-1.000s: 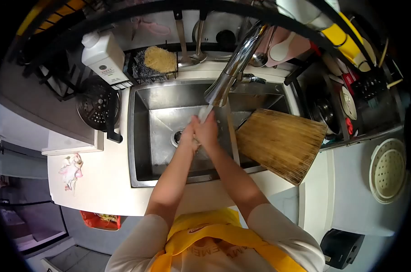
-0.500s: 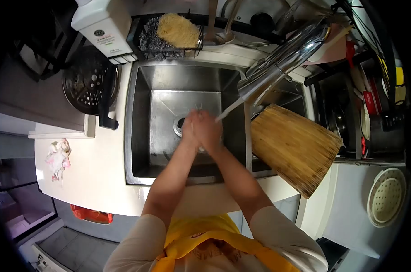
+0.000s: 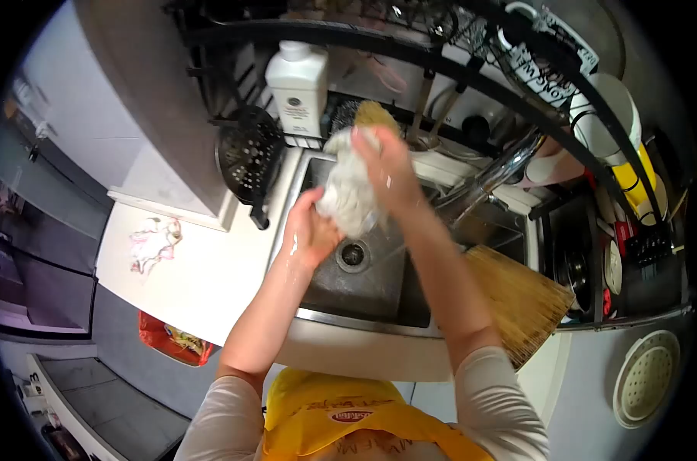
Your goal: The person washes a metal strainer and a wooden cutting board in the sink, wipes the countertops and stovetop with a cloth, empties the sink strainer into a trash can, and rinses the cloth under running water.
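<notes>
A crumpled white cloth is held up between my two hands, over the back part of the steel sink. My left hand grips its lower left side, thumb up and fingers partly behind it. My right hand is closed on its upper right side. Wet streaks shine on my forearms. Below the cloth, the drain shows in the sink floor. The chrome faucet reaches in from the right; whether water runs is hidden.
A white bottle and a black perforated strainer stand behind the sink's left. A pink and white cloth lies on the left counter. A wooden cutting board lies at the right. A black rack arches overhead.
My hands were together low in the sink beside running water. They have risen and parted, and now hold the white cloth. The view has shifted, showing more of the rack.
</notes>
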Motion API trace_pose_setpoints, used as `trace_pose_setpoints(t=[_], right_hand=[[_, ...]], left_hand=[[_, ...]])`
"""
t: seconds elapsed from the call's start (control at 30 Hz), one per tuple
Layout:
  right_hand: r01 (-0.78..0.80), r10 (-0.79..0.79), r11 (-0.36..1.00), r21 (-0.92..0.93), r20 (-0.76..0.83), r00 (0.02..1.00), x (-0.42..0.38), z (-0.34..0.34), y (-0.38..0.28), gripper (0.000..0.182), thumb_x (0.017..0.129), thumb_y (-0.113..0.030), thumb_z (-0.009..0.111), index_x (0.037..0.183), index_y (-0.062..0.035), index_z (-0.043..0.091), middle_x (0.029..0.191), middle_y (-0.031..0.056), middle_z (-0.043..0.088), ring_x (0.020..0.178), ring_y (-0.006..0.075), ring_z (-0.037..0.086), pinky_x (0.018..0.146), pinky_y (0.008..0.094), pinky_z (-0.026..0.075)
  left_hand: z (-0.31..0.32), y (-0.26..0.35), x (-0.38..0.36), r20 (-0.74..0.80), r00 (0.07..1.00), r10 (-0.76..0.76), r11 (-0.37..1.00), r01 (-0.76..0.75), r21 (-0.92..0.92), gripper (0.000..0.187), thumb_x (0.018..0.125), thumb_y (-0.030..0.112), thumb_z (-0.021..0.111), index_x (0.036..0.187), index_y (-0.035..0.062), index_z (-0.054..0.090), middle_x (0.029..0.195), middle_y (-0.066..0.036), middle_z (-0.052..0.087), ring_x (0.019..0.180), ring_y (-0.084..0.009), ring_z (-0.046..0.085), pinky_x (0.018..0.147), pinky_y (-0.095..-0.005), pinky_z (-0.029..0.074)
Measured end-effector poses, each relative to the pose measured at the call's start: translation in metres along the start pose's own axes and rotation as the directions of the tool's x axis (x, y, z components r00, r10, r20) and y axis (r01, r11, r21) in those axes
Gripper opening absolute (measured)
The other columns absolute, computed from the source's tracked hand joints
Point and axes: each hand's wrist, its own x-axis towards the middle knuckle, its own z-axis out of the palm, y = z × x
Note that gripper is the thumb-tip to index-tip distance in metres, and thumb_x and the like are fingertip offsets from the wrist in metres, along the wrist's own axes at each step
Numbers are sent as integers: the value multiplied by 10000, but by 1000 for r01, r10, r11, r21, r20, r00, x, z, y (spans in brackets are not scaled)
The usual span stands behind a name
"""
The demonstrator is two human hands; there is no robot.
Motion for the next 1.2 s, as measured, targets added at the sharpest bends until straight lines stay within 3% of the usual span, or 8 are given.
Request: trace_pose_setpoints(t=[0.1, 0.27, 0.5, 0.67, 0.7, 0.77, 0.87, 1.2], right_hand=[[343, -344, 936, 79, -4, 939, 81, 7, -37, 375, 939, -283, 616, 1198, -12, 614, 1171, 104, 626, 1041, 175, 578, 895, 264, 453], [367, -366, 930, 7, -45, 929, 146, 23, -115, 494, 919, -204, 627, 1353, -11, 492, 1336, 156, 534, 1258, 227, 485, 1047, 307, 395], [451, -650, 758, 471, 485, 585, 161, -12, -90, 544, 909, -193, 631, 1387, -12, 444, 1361, 167, 512, 1316, 238, 441, 1100, 336, 360], [-478, -289, 479, 736, 646, 706, 150, 19, -115, 615, 932, -135, 565, 1459, 18, 289, 1516, 226, 287, 1360, 334, 382, 1108, 452, 373], [-91, -183, 892, 442, 539, 822, 154, 22, -116, 512, 951, -174, 540, 1409, -2, 388, 1452, 176, 394, 1334, 277, 419, 1097, 382, 383], [229, -175, 968, -103, 376, 910, 167, 24, -110, 433, 971, -213, 514, 1358, -22, 488, 1388, 126, 501, 1308, 220, 455, 1086, 312, 393], [338, -367, 925, 174, 634, 681, 186, 9, -84, 405, 928, -242, 608, 1296, -77, 577, 1286, 74, 593, 1189, 176, 564, 1042, 309, 441], [170, -181, 983, 64, 346, 920, 143, 24, -95, 367, 920, -246, 642, 1233, -57, 612, 1202, 91, 634, 1062, 184, 613, 915, 316, 498]], left_hand=[[63, 47, -9, 80, 979, 188, 982, -187, -19, 502, 899, 275, 512, 1317, 5, 447, 1354, -158, 506, 1256, -338, 497, 1065, -524, 361], [106, 91, -10, 103, 938, 331, 944, -330, -22, 381, 922, 150, 493, 1268, 3, 429, 1307, -120, 486, 1239, -306, 493, 1050, -544, 347], [92, 106, 9, 58, 951, 303, 952, -301, -50, 323, 943, 121, 489, 1250, 23, 466, 1293, -114, 528, 1259, -321, 478, 1072, -562, 326], [84, 111, 19, 118, 939, 324, 944, -314, -98, 296, 932, 66, 515, 1207, 59, 405, 1307, -114, 469, 1234, -334, 485, 1022, -578, 374], [85, 110, 19, 115, 942, 316, 947, -307, -91, 298, 933, 69, 516, 1206, 63, 397, 1310, -116, 465, 1233, -335, 485, 1015, -576, 379], [85, 109, 20, 104, 946, 308, 950, -300, -90, 300, 935, 72, 518, 1206, 66, 390, 1312, -118, 461, 1231, -336, 485, 1009, -574, 384], [86, 107, 22, 77, 943, 323, 944, -315, -104, 334, 934, 80, 523, 1229, 70, 368, 1316, -125, 453, 1231, -337, 483, 1000, -568, 389], [86, 99, 10, 31, 947, 320, 942, -315, -113, 396, 962, 213, 460, 1315, 36, 430, 1336, -98, 506, 1236, -278, 494, 1037, -464, 365]])
